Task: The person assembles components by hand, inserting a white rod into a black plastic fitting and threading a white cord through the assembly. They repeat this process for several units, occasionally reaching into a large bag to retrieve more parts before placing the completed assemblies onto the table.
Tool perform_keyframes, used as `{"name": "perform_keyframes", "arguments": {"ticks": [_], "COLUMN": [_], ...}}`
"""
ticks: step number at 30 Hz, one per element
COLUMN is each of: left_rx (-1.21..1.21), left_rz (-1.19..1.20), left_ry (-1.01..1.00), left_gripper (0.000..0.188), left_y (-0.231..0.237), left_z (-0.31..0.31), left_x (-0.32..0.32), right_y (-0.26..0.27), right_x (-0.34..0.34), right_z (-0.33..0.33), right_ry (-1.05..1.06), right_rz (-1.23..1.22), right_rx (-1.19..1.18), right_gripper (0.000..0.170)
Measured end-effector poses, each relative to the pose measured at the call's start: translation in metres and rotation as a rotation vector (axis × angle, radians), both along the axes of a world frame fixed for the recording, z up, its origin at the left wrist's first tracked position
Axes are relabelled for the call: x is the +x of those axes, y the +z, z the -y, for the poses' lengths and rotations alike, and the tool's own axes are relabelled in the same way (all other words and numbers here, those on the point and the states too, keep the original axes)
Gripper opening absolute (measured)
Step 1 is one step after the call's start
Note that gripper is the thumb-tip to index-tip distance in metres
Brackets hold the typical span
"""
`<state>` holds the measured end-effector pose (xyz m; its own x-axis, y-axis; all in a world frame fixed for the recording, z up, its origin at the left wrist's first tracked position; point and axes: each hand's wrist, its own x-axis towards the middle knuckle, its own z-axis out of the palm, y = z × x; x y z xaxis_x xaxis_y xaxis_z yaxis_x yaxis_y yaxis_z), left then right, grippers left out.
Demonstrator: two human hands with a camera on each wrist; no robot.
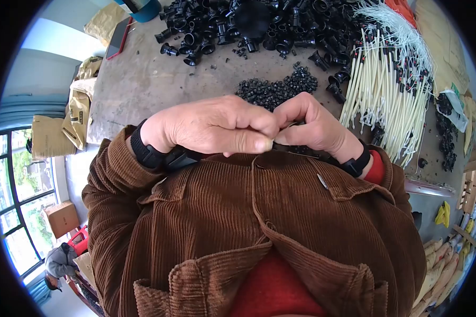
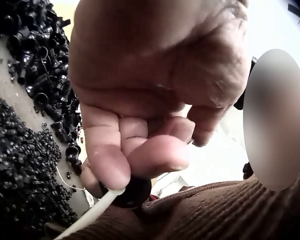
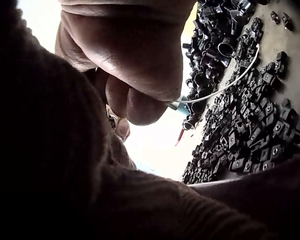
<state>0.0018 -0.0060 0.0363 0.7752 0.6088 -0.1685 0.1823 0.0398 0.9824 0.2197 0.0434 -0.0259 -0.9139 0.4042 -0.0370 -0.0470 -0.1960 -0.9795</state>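
A worker's bare hands meet at the fingertips before the chest. The left hand (image 1: pixel 211 124), fingers folded in, pinches a glossy black rounded piece (image 2: pixel 135 194) and the end of a slim cream rod (image 2: pixel 92 212), which slants down from the fingertips in the left wrist view. The right hand (image 1: pixel 314 127) has thumb and forefinger closed beside it, a thin white cord (image 3: pixel 225 89) curving out from its bent fingers; the tip of that grip is hidden.

Just beyond the hands, a low heap of small black blocky parts (image 1: pixel 275 90) covers part of the grey tabletop (image 1: pixel 132 79). Behind it spreads a larger pile of shiny black flared fittings (image 1: pixel 222 26). To the right lies a thick bundle of cream rods (image 1: pixel 391 90), topped by a tangle of fine white strands (image 1: pixel 394 26).

The worker wears a brown corduroy jacket (image 1: pixel 211 211) over a red shirt (image 1: pixel 275 288). At far left, a person in grey (image 1: pixel 63 261) bends near a dark-framed window (image 1: pixel 26 179).
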Motion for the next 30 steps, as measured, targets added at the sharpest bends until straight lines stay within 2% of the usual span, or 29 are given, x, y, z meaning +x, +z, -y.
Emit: {"name": "perform_keyframes", "arguments": {"ticks": [2, 3, 6, 7, 10, 15, 18, 19, 21, 22, 25, 26, 29, 30], "left_rx": [0.017, 0.015, 0.579, 0.576, 1.226, 1.262, 0.927, 0.927, 0.577, 0.577, 1.008, 1.01, 0.703, 0.703], "left_rz": [-0.086, -0.085, -0.444, -0.442, -0.375, -0.373, -0.215, -0.215, -0.294, -0.293, -0.584, -0.583, -0.796, -0.795], "left_ry": [-0.146, -0.148, -0.263, -0.267, -0.098, -0.099, 0.11, 0.112, 0.625, 0.627, 0.392, 0.396, 0.267, 0.268], "left_gripper": [0.03, 0.03, 0.039, 0.039, 0.04, 0.037, 0.031, 0.031, 0.027, 0.027, 0.022, 0.022, 0.017, 0.017], "left_y": [0.0, 0.004, 0.019, 0.017, 0.01, 0.0, -0.025, -0.036, -0.059, -0.069, -0.092, -0.094, -0.096, -0.096], "left_z": [-0.003, -0.003, -0.002, -0.002, -0.002, -0.002, -0.008, -0.014, -0.03, -0.037, -0.055, -0.06, -0.074, -0.074], "left_x": [-0.001, -0.001, -0.001, -0.001, -0.002, -0.007, -0.019, -0.02, -0.021, -0.02, -0.016, -0.014, -0.008, -0.006], "right_y": [0.002, 0.003, 0.009, 0.007, -0.002, -0.017, -0.02, -0.022, -0.027, -0.029, -0.03, -0.03, -0.033, -0.033], "right_x": [-0.001, -0.001, -0.002, -0.001, 0.0, 0.001, 0.001, 0.002, 0.004, 0.004, 0.003, 0.004, 0.003, 0.003], "right_z": [-0.001, -0.001, -0.001, 0.0, -0.001, -0.002, -0.004, -0.007, -0.014, -0.016, -0.015, -0.016, -0.018, -0.017], "right_ry": [0.061, 0.06, 0.088, 0.085, 0.009, 0.003, -0.098, -0.096, -0.195, -0.245, -0.25, -0.253, -0.262, -0.266], "right_rz": [0.028, 0.029, 0.138, 0.139, 0.043, -0.035, 0.064, 0.065, 0.123, 0.154, 0.177, 0.187, 0.168, 0.161], "right_rx": [0.029, 0.027, -0.047, -0.052, -0.111, -0.256, -0.451, -0.45, -0.542, -0.588, -0.56, -0.544, -0.545, -0.551], "right_gripper": [0.02, 0.02, 0.022, 0.022, 0.022, 0.017, 0.008, 0.008, 0.007, 0.008, 0.01, 0.01, 0.011, 0.011]}}
